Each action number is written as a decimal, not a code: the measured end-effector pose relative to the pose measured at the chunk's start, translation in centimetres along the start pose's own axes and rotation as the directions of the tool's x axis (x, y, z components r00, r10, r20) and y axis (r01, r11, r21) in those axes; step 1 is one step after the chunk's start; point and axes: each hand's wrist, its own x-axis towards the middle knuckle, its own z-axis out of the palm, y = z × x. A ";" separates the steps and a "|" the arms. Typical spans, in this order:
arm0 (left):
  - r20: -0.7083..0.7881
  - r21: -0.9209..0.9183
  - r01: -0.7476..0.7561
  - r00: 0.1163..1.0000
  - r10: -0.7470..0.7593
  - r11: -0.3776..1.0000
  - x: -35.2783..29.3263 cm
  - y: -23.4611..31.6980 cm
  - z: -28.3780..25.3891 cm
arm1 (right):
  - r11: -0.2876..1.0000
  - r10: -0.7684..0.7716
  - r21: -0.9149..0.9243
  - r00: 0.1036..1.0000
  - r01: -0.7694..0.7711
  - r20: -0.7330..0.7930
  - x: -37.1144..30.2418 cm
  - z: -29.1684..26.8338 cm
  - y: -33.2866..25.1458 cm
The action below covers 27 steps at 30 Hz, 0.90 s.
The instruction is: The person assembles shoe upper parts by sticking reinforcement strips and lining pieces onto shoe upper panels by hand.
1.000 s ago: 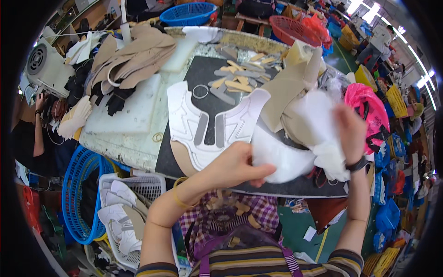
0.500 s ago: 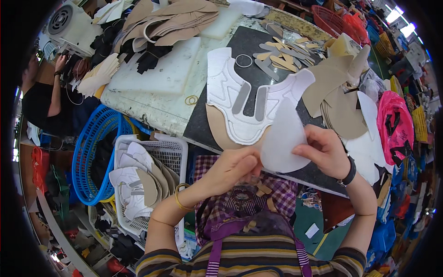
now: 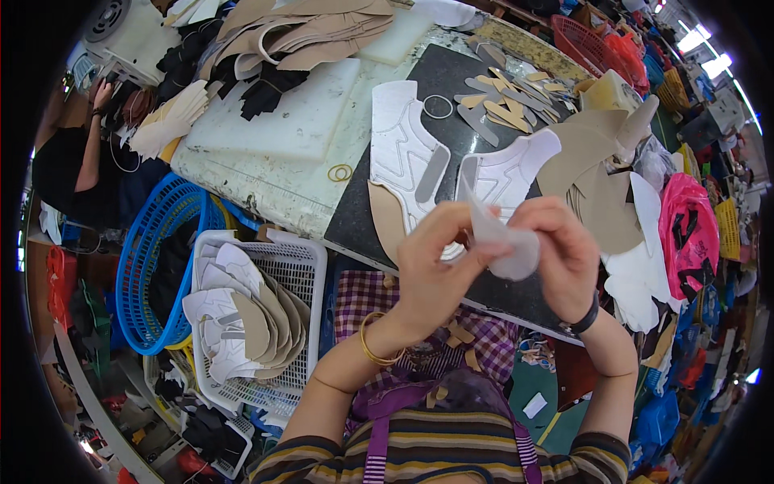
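Between my hands, above the table's front edge, a thin white teardrop-shaped piece (image 3: 516,252) is bent and tilted. My left hand (image 3: 435,262) pinches its left side with thumb and fingers. The curled fingers of my right hand (image 3: 560,254), slightly blurred, close on its right side. Behind them a white stitched shoe upper (image 3: 399,137) with two grey strips lies flat on the black board (image 3: 459,68). A beige backing piece (image 3: 385,214) shows under its left part. My hands hide the upper's lower middle.
Small grey and tan strips (image 3: 508,101) and a white ring (image 3: 438,106) lie on the board. Beige pieces (image 3: 601,202) are stacked at right. A white basket (image 3: 302,258) holds more uppers at left, beside a blue basket (image 3: 133,266). Another person's arm (image 3: 90,157) shows far left.
The white piece has gone from nearly flat, facing me, to bent and turned edge-on. My left hand has moved up and right onto it; my right hand has curled closer around its side.
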 end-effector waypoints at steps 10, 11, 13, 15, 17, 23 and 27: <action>0.004 0.432 -0.139 0.988 0.152 0.891 -0.5 0.5 -1.5 | 0.936 0.344 0.081 0.939 -0.342 -0.016 -0.1 0.2 -1.4; 0.135 0.617 -0.232 0.973 0.189 0.752 -0.9 1.3 -2.4 | 0.946 0.322 -0.037 0.947 -0.321 -0.002 -0.3 -0.2 -1.2; 0.071 0.712 -0.200 0.974 0.214 0.673 -1.7 2.3 -4.6 | 0.928 0.359 -0.074 0.929 -0.365 -0.088 -0.7 -2.0 -1.1; -0.095 0.672 0.028 0.994 0.048 0.740 -3.9 3.5 -7.0 | 0.925 0.320 -0.118 0.907 -0.362 -0.272 -0.8 -4.9 0.0; -0.159 0.639 0.391 0.910 -0.383 0.663 -7.0 1.4 -9.7 | 0.943 0.273 -0.068 0.876 -0.325 -0.397 -0.4 -6.7 -0.3; 0.689 0.681 -0.423 0.645 -0.329 0.598 -11.4 -5.6 -7.2 | 0.659 -0.240 -0.735 0.971 0.157 -0.008 1.3 -1.4 -2.9; 0.466 -0.078 0.648 0.696 -0.547 0.758 -5.1 1.0 -6.2 | 0.376 -0.385 -0.698 0.788 0.609 0.480 0.8 1.1 -3.9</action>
